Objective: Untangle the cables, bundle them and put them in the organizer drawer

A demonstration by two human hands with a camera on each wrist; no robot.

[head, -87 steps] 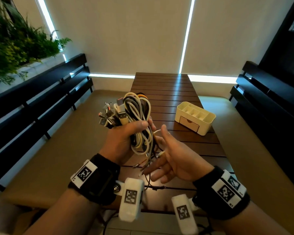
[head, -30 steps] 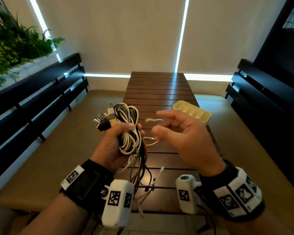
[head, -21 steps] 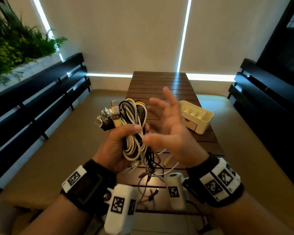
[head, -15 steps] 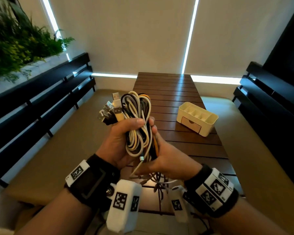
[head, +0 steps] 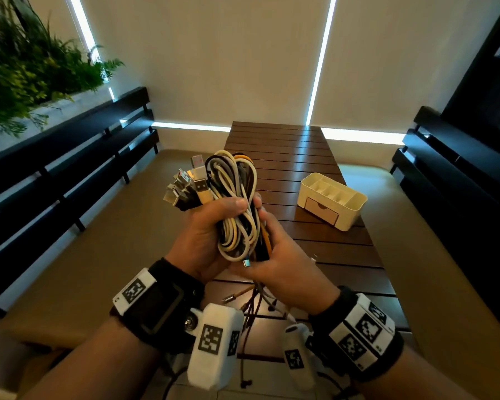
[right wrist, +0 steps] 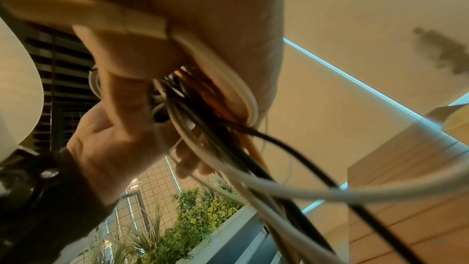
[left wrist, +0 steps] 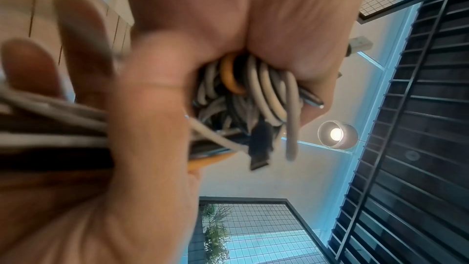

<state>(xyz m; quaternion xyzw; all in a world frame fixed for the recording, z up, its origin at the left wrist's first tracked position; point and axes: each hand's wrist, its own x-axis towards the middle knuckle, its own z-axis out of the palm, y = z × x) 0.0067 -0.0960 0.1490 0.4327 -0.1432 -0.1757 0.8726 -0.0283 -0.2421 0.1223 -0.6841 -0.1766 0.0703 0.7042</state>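
A thick coil of white, grey, black and orange cables [head: 235, 203] is held upright above the near end of the table. My left hand [head: 243, 207] grips its middle, thumb across the front. A cluster of USB plugs [head: 186, 186] fans out to the upper left. My right hand [head: 270, 249] wraps the coil's lower right part from behind and below. Loose cable ends [head: 256, 301] hang beneath both hands. In the left wrist view the coil [left wrist: 256, 91] sits in the fist. The cream organizer [head: 334, 199], drawer [head: 321, 209] closed, stands to the right.
The slatted wooden table [head: 283, 157] runs away from me between two tan bench cushions [head: 78, 272] with black slatted backrests [head: 55, 166]. Green plants [head: 26, 70] fill the upper left. Blinds [head: 228, 59] close off the far wall.
My right hand, raised and open beside the coil a second ago, has dropped and closed round the coil's lower part. The left hand has kept its grip throughout.
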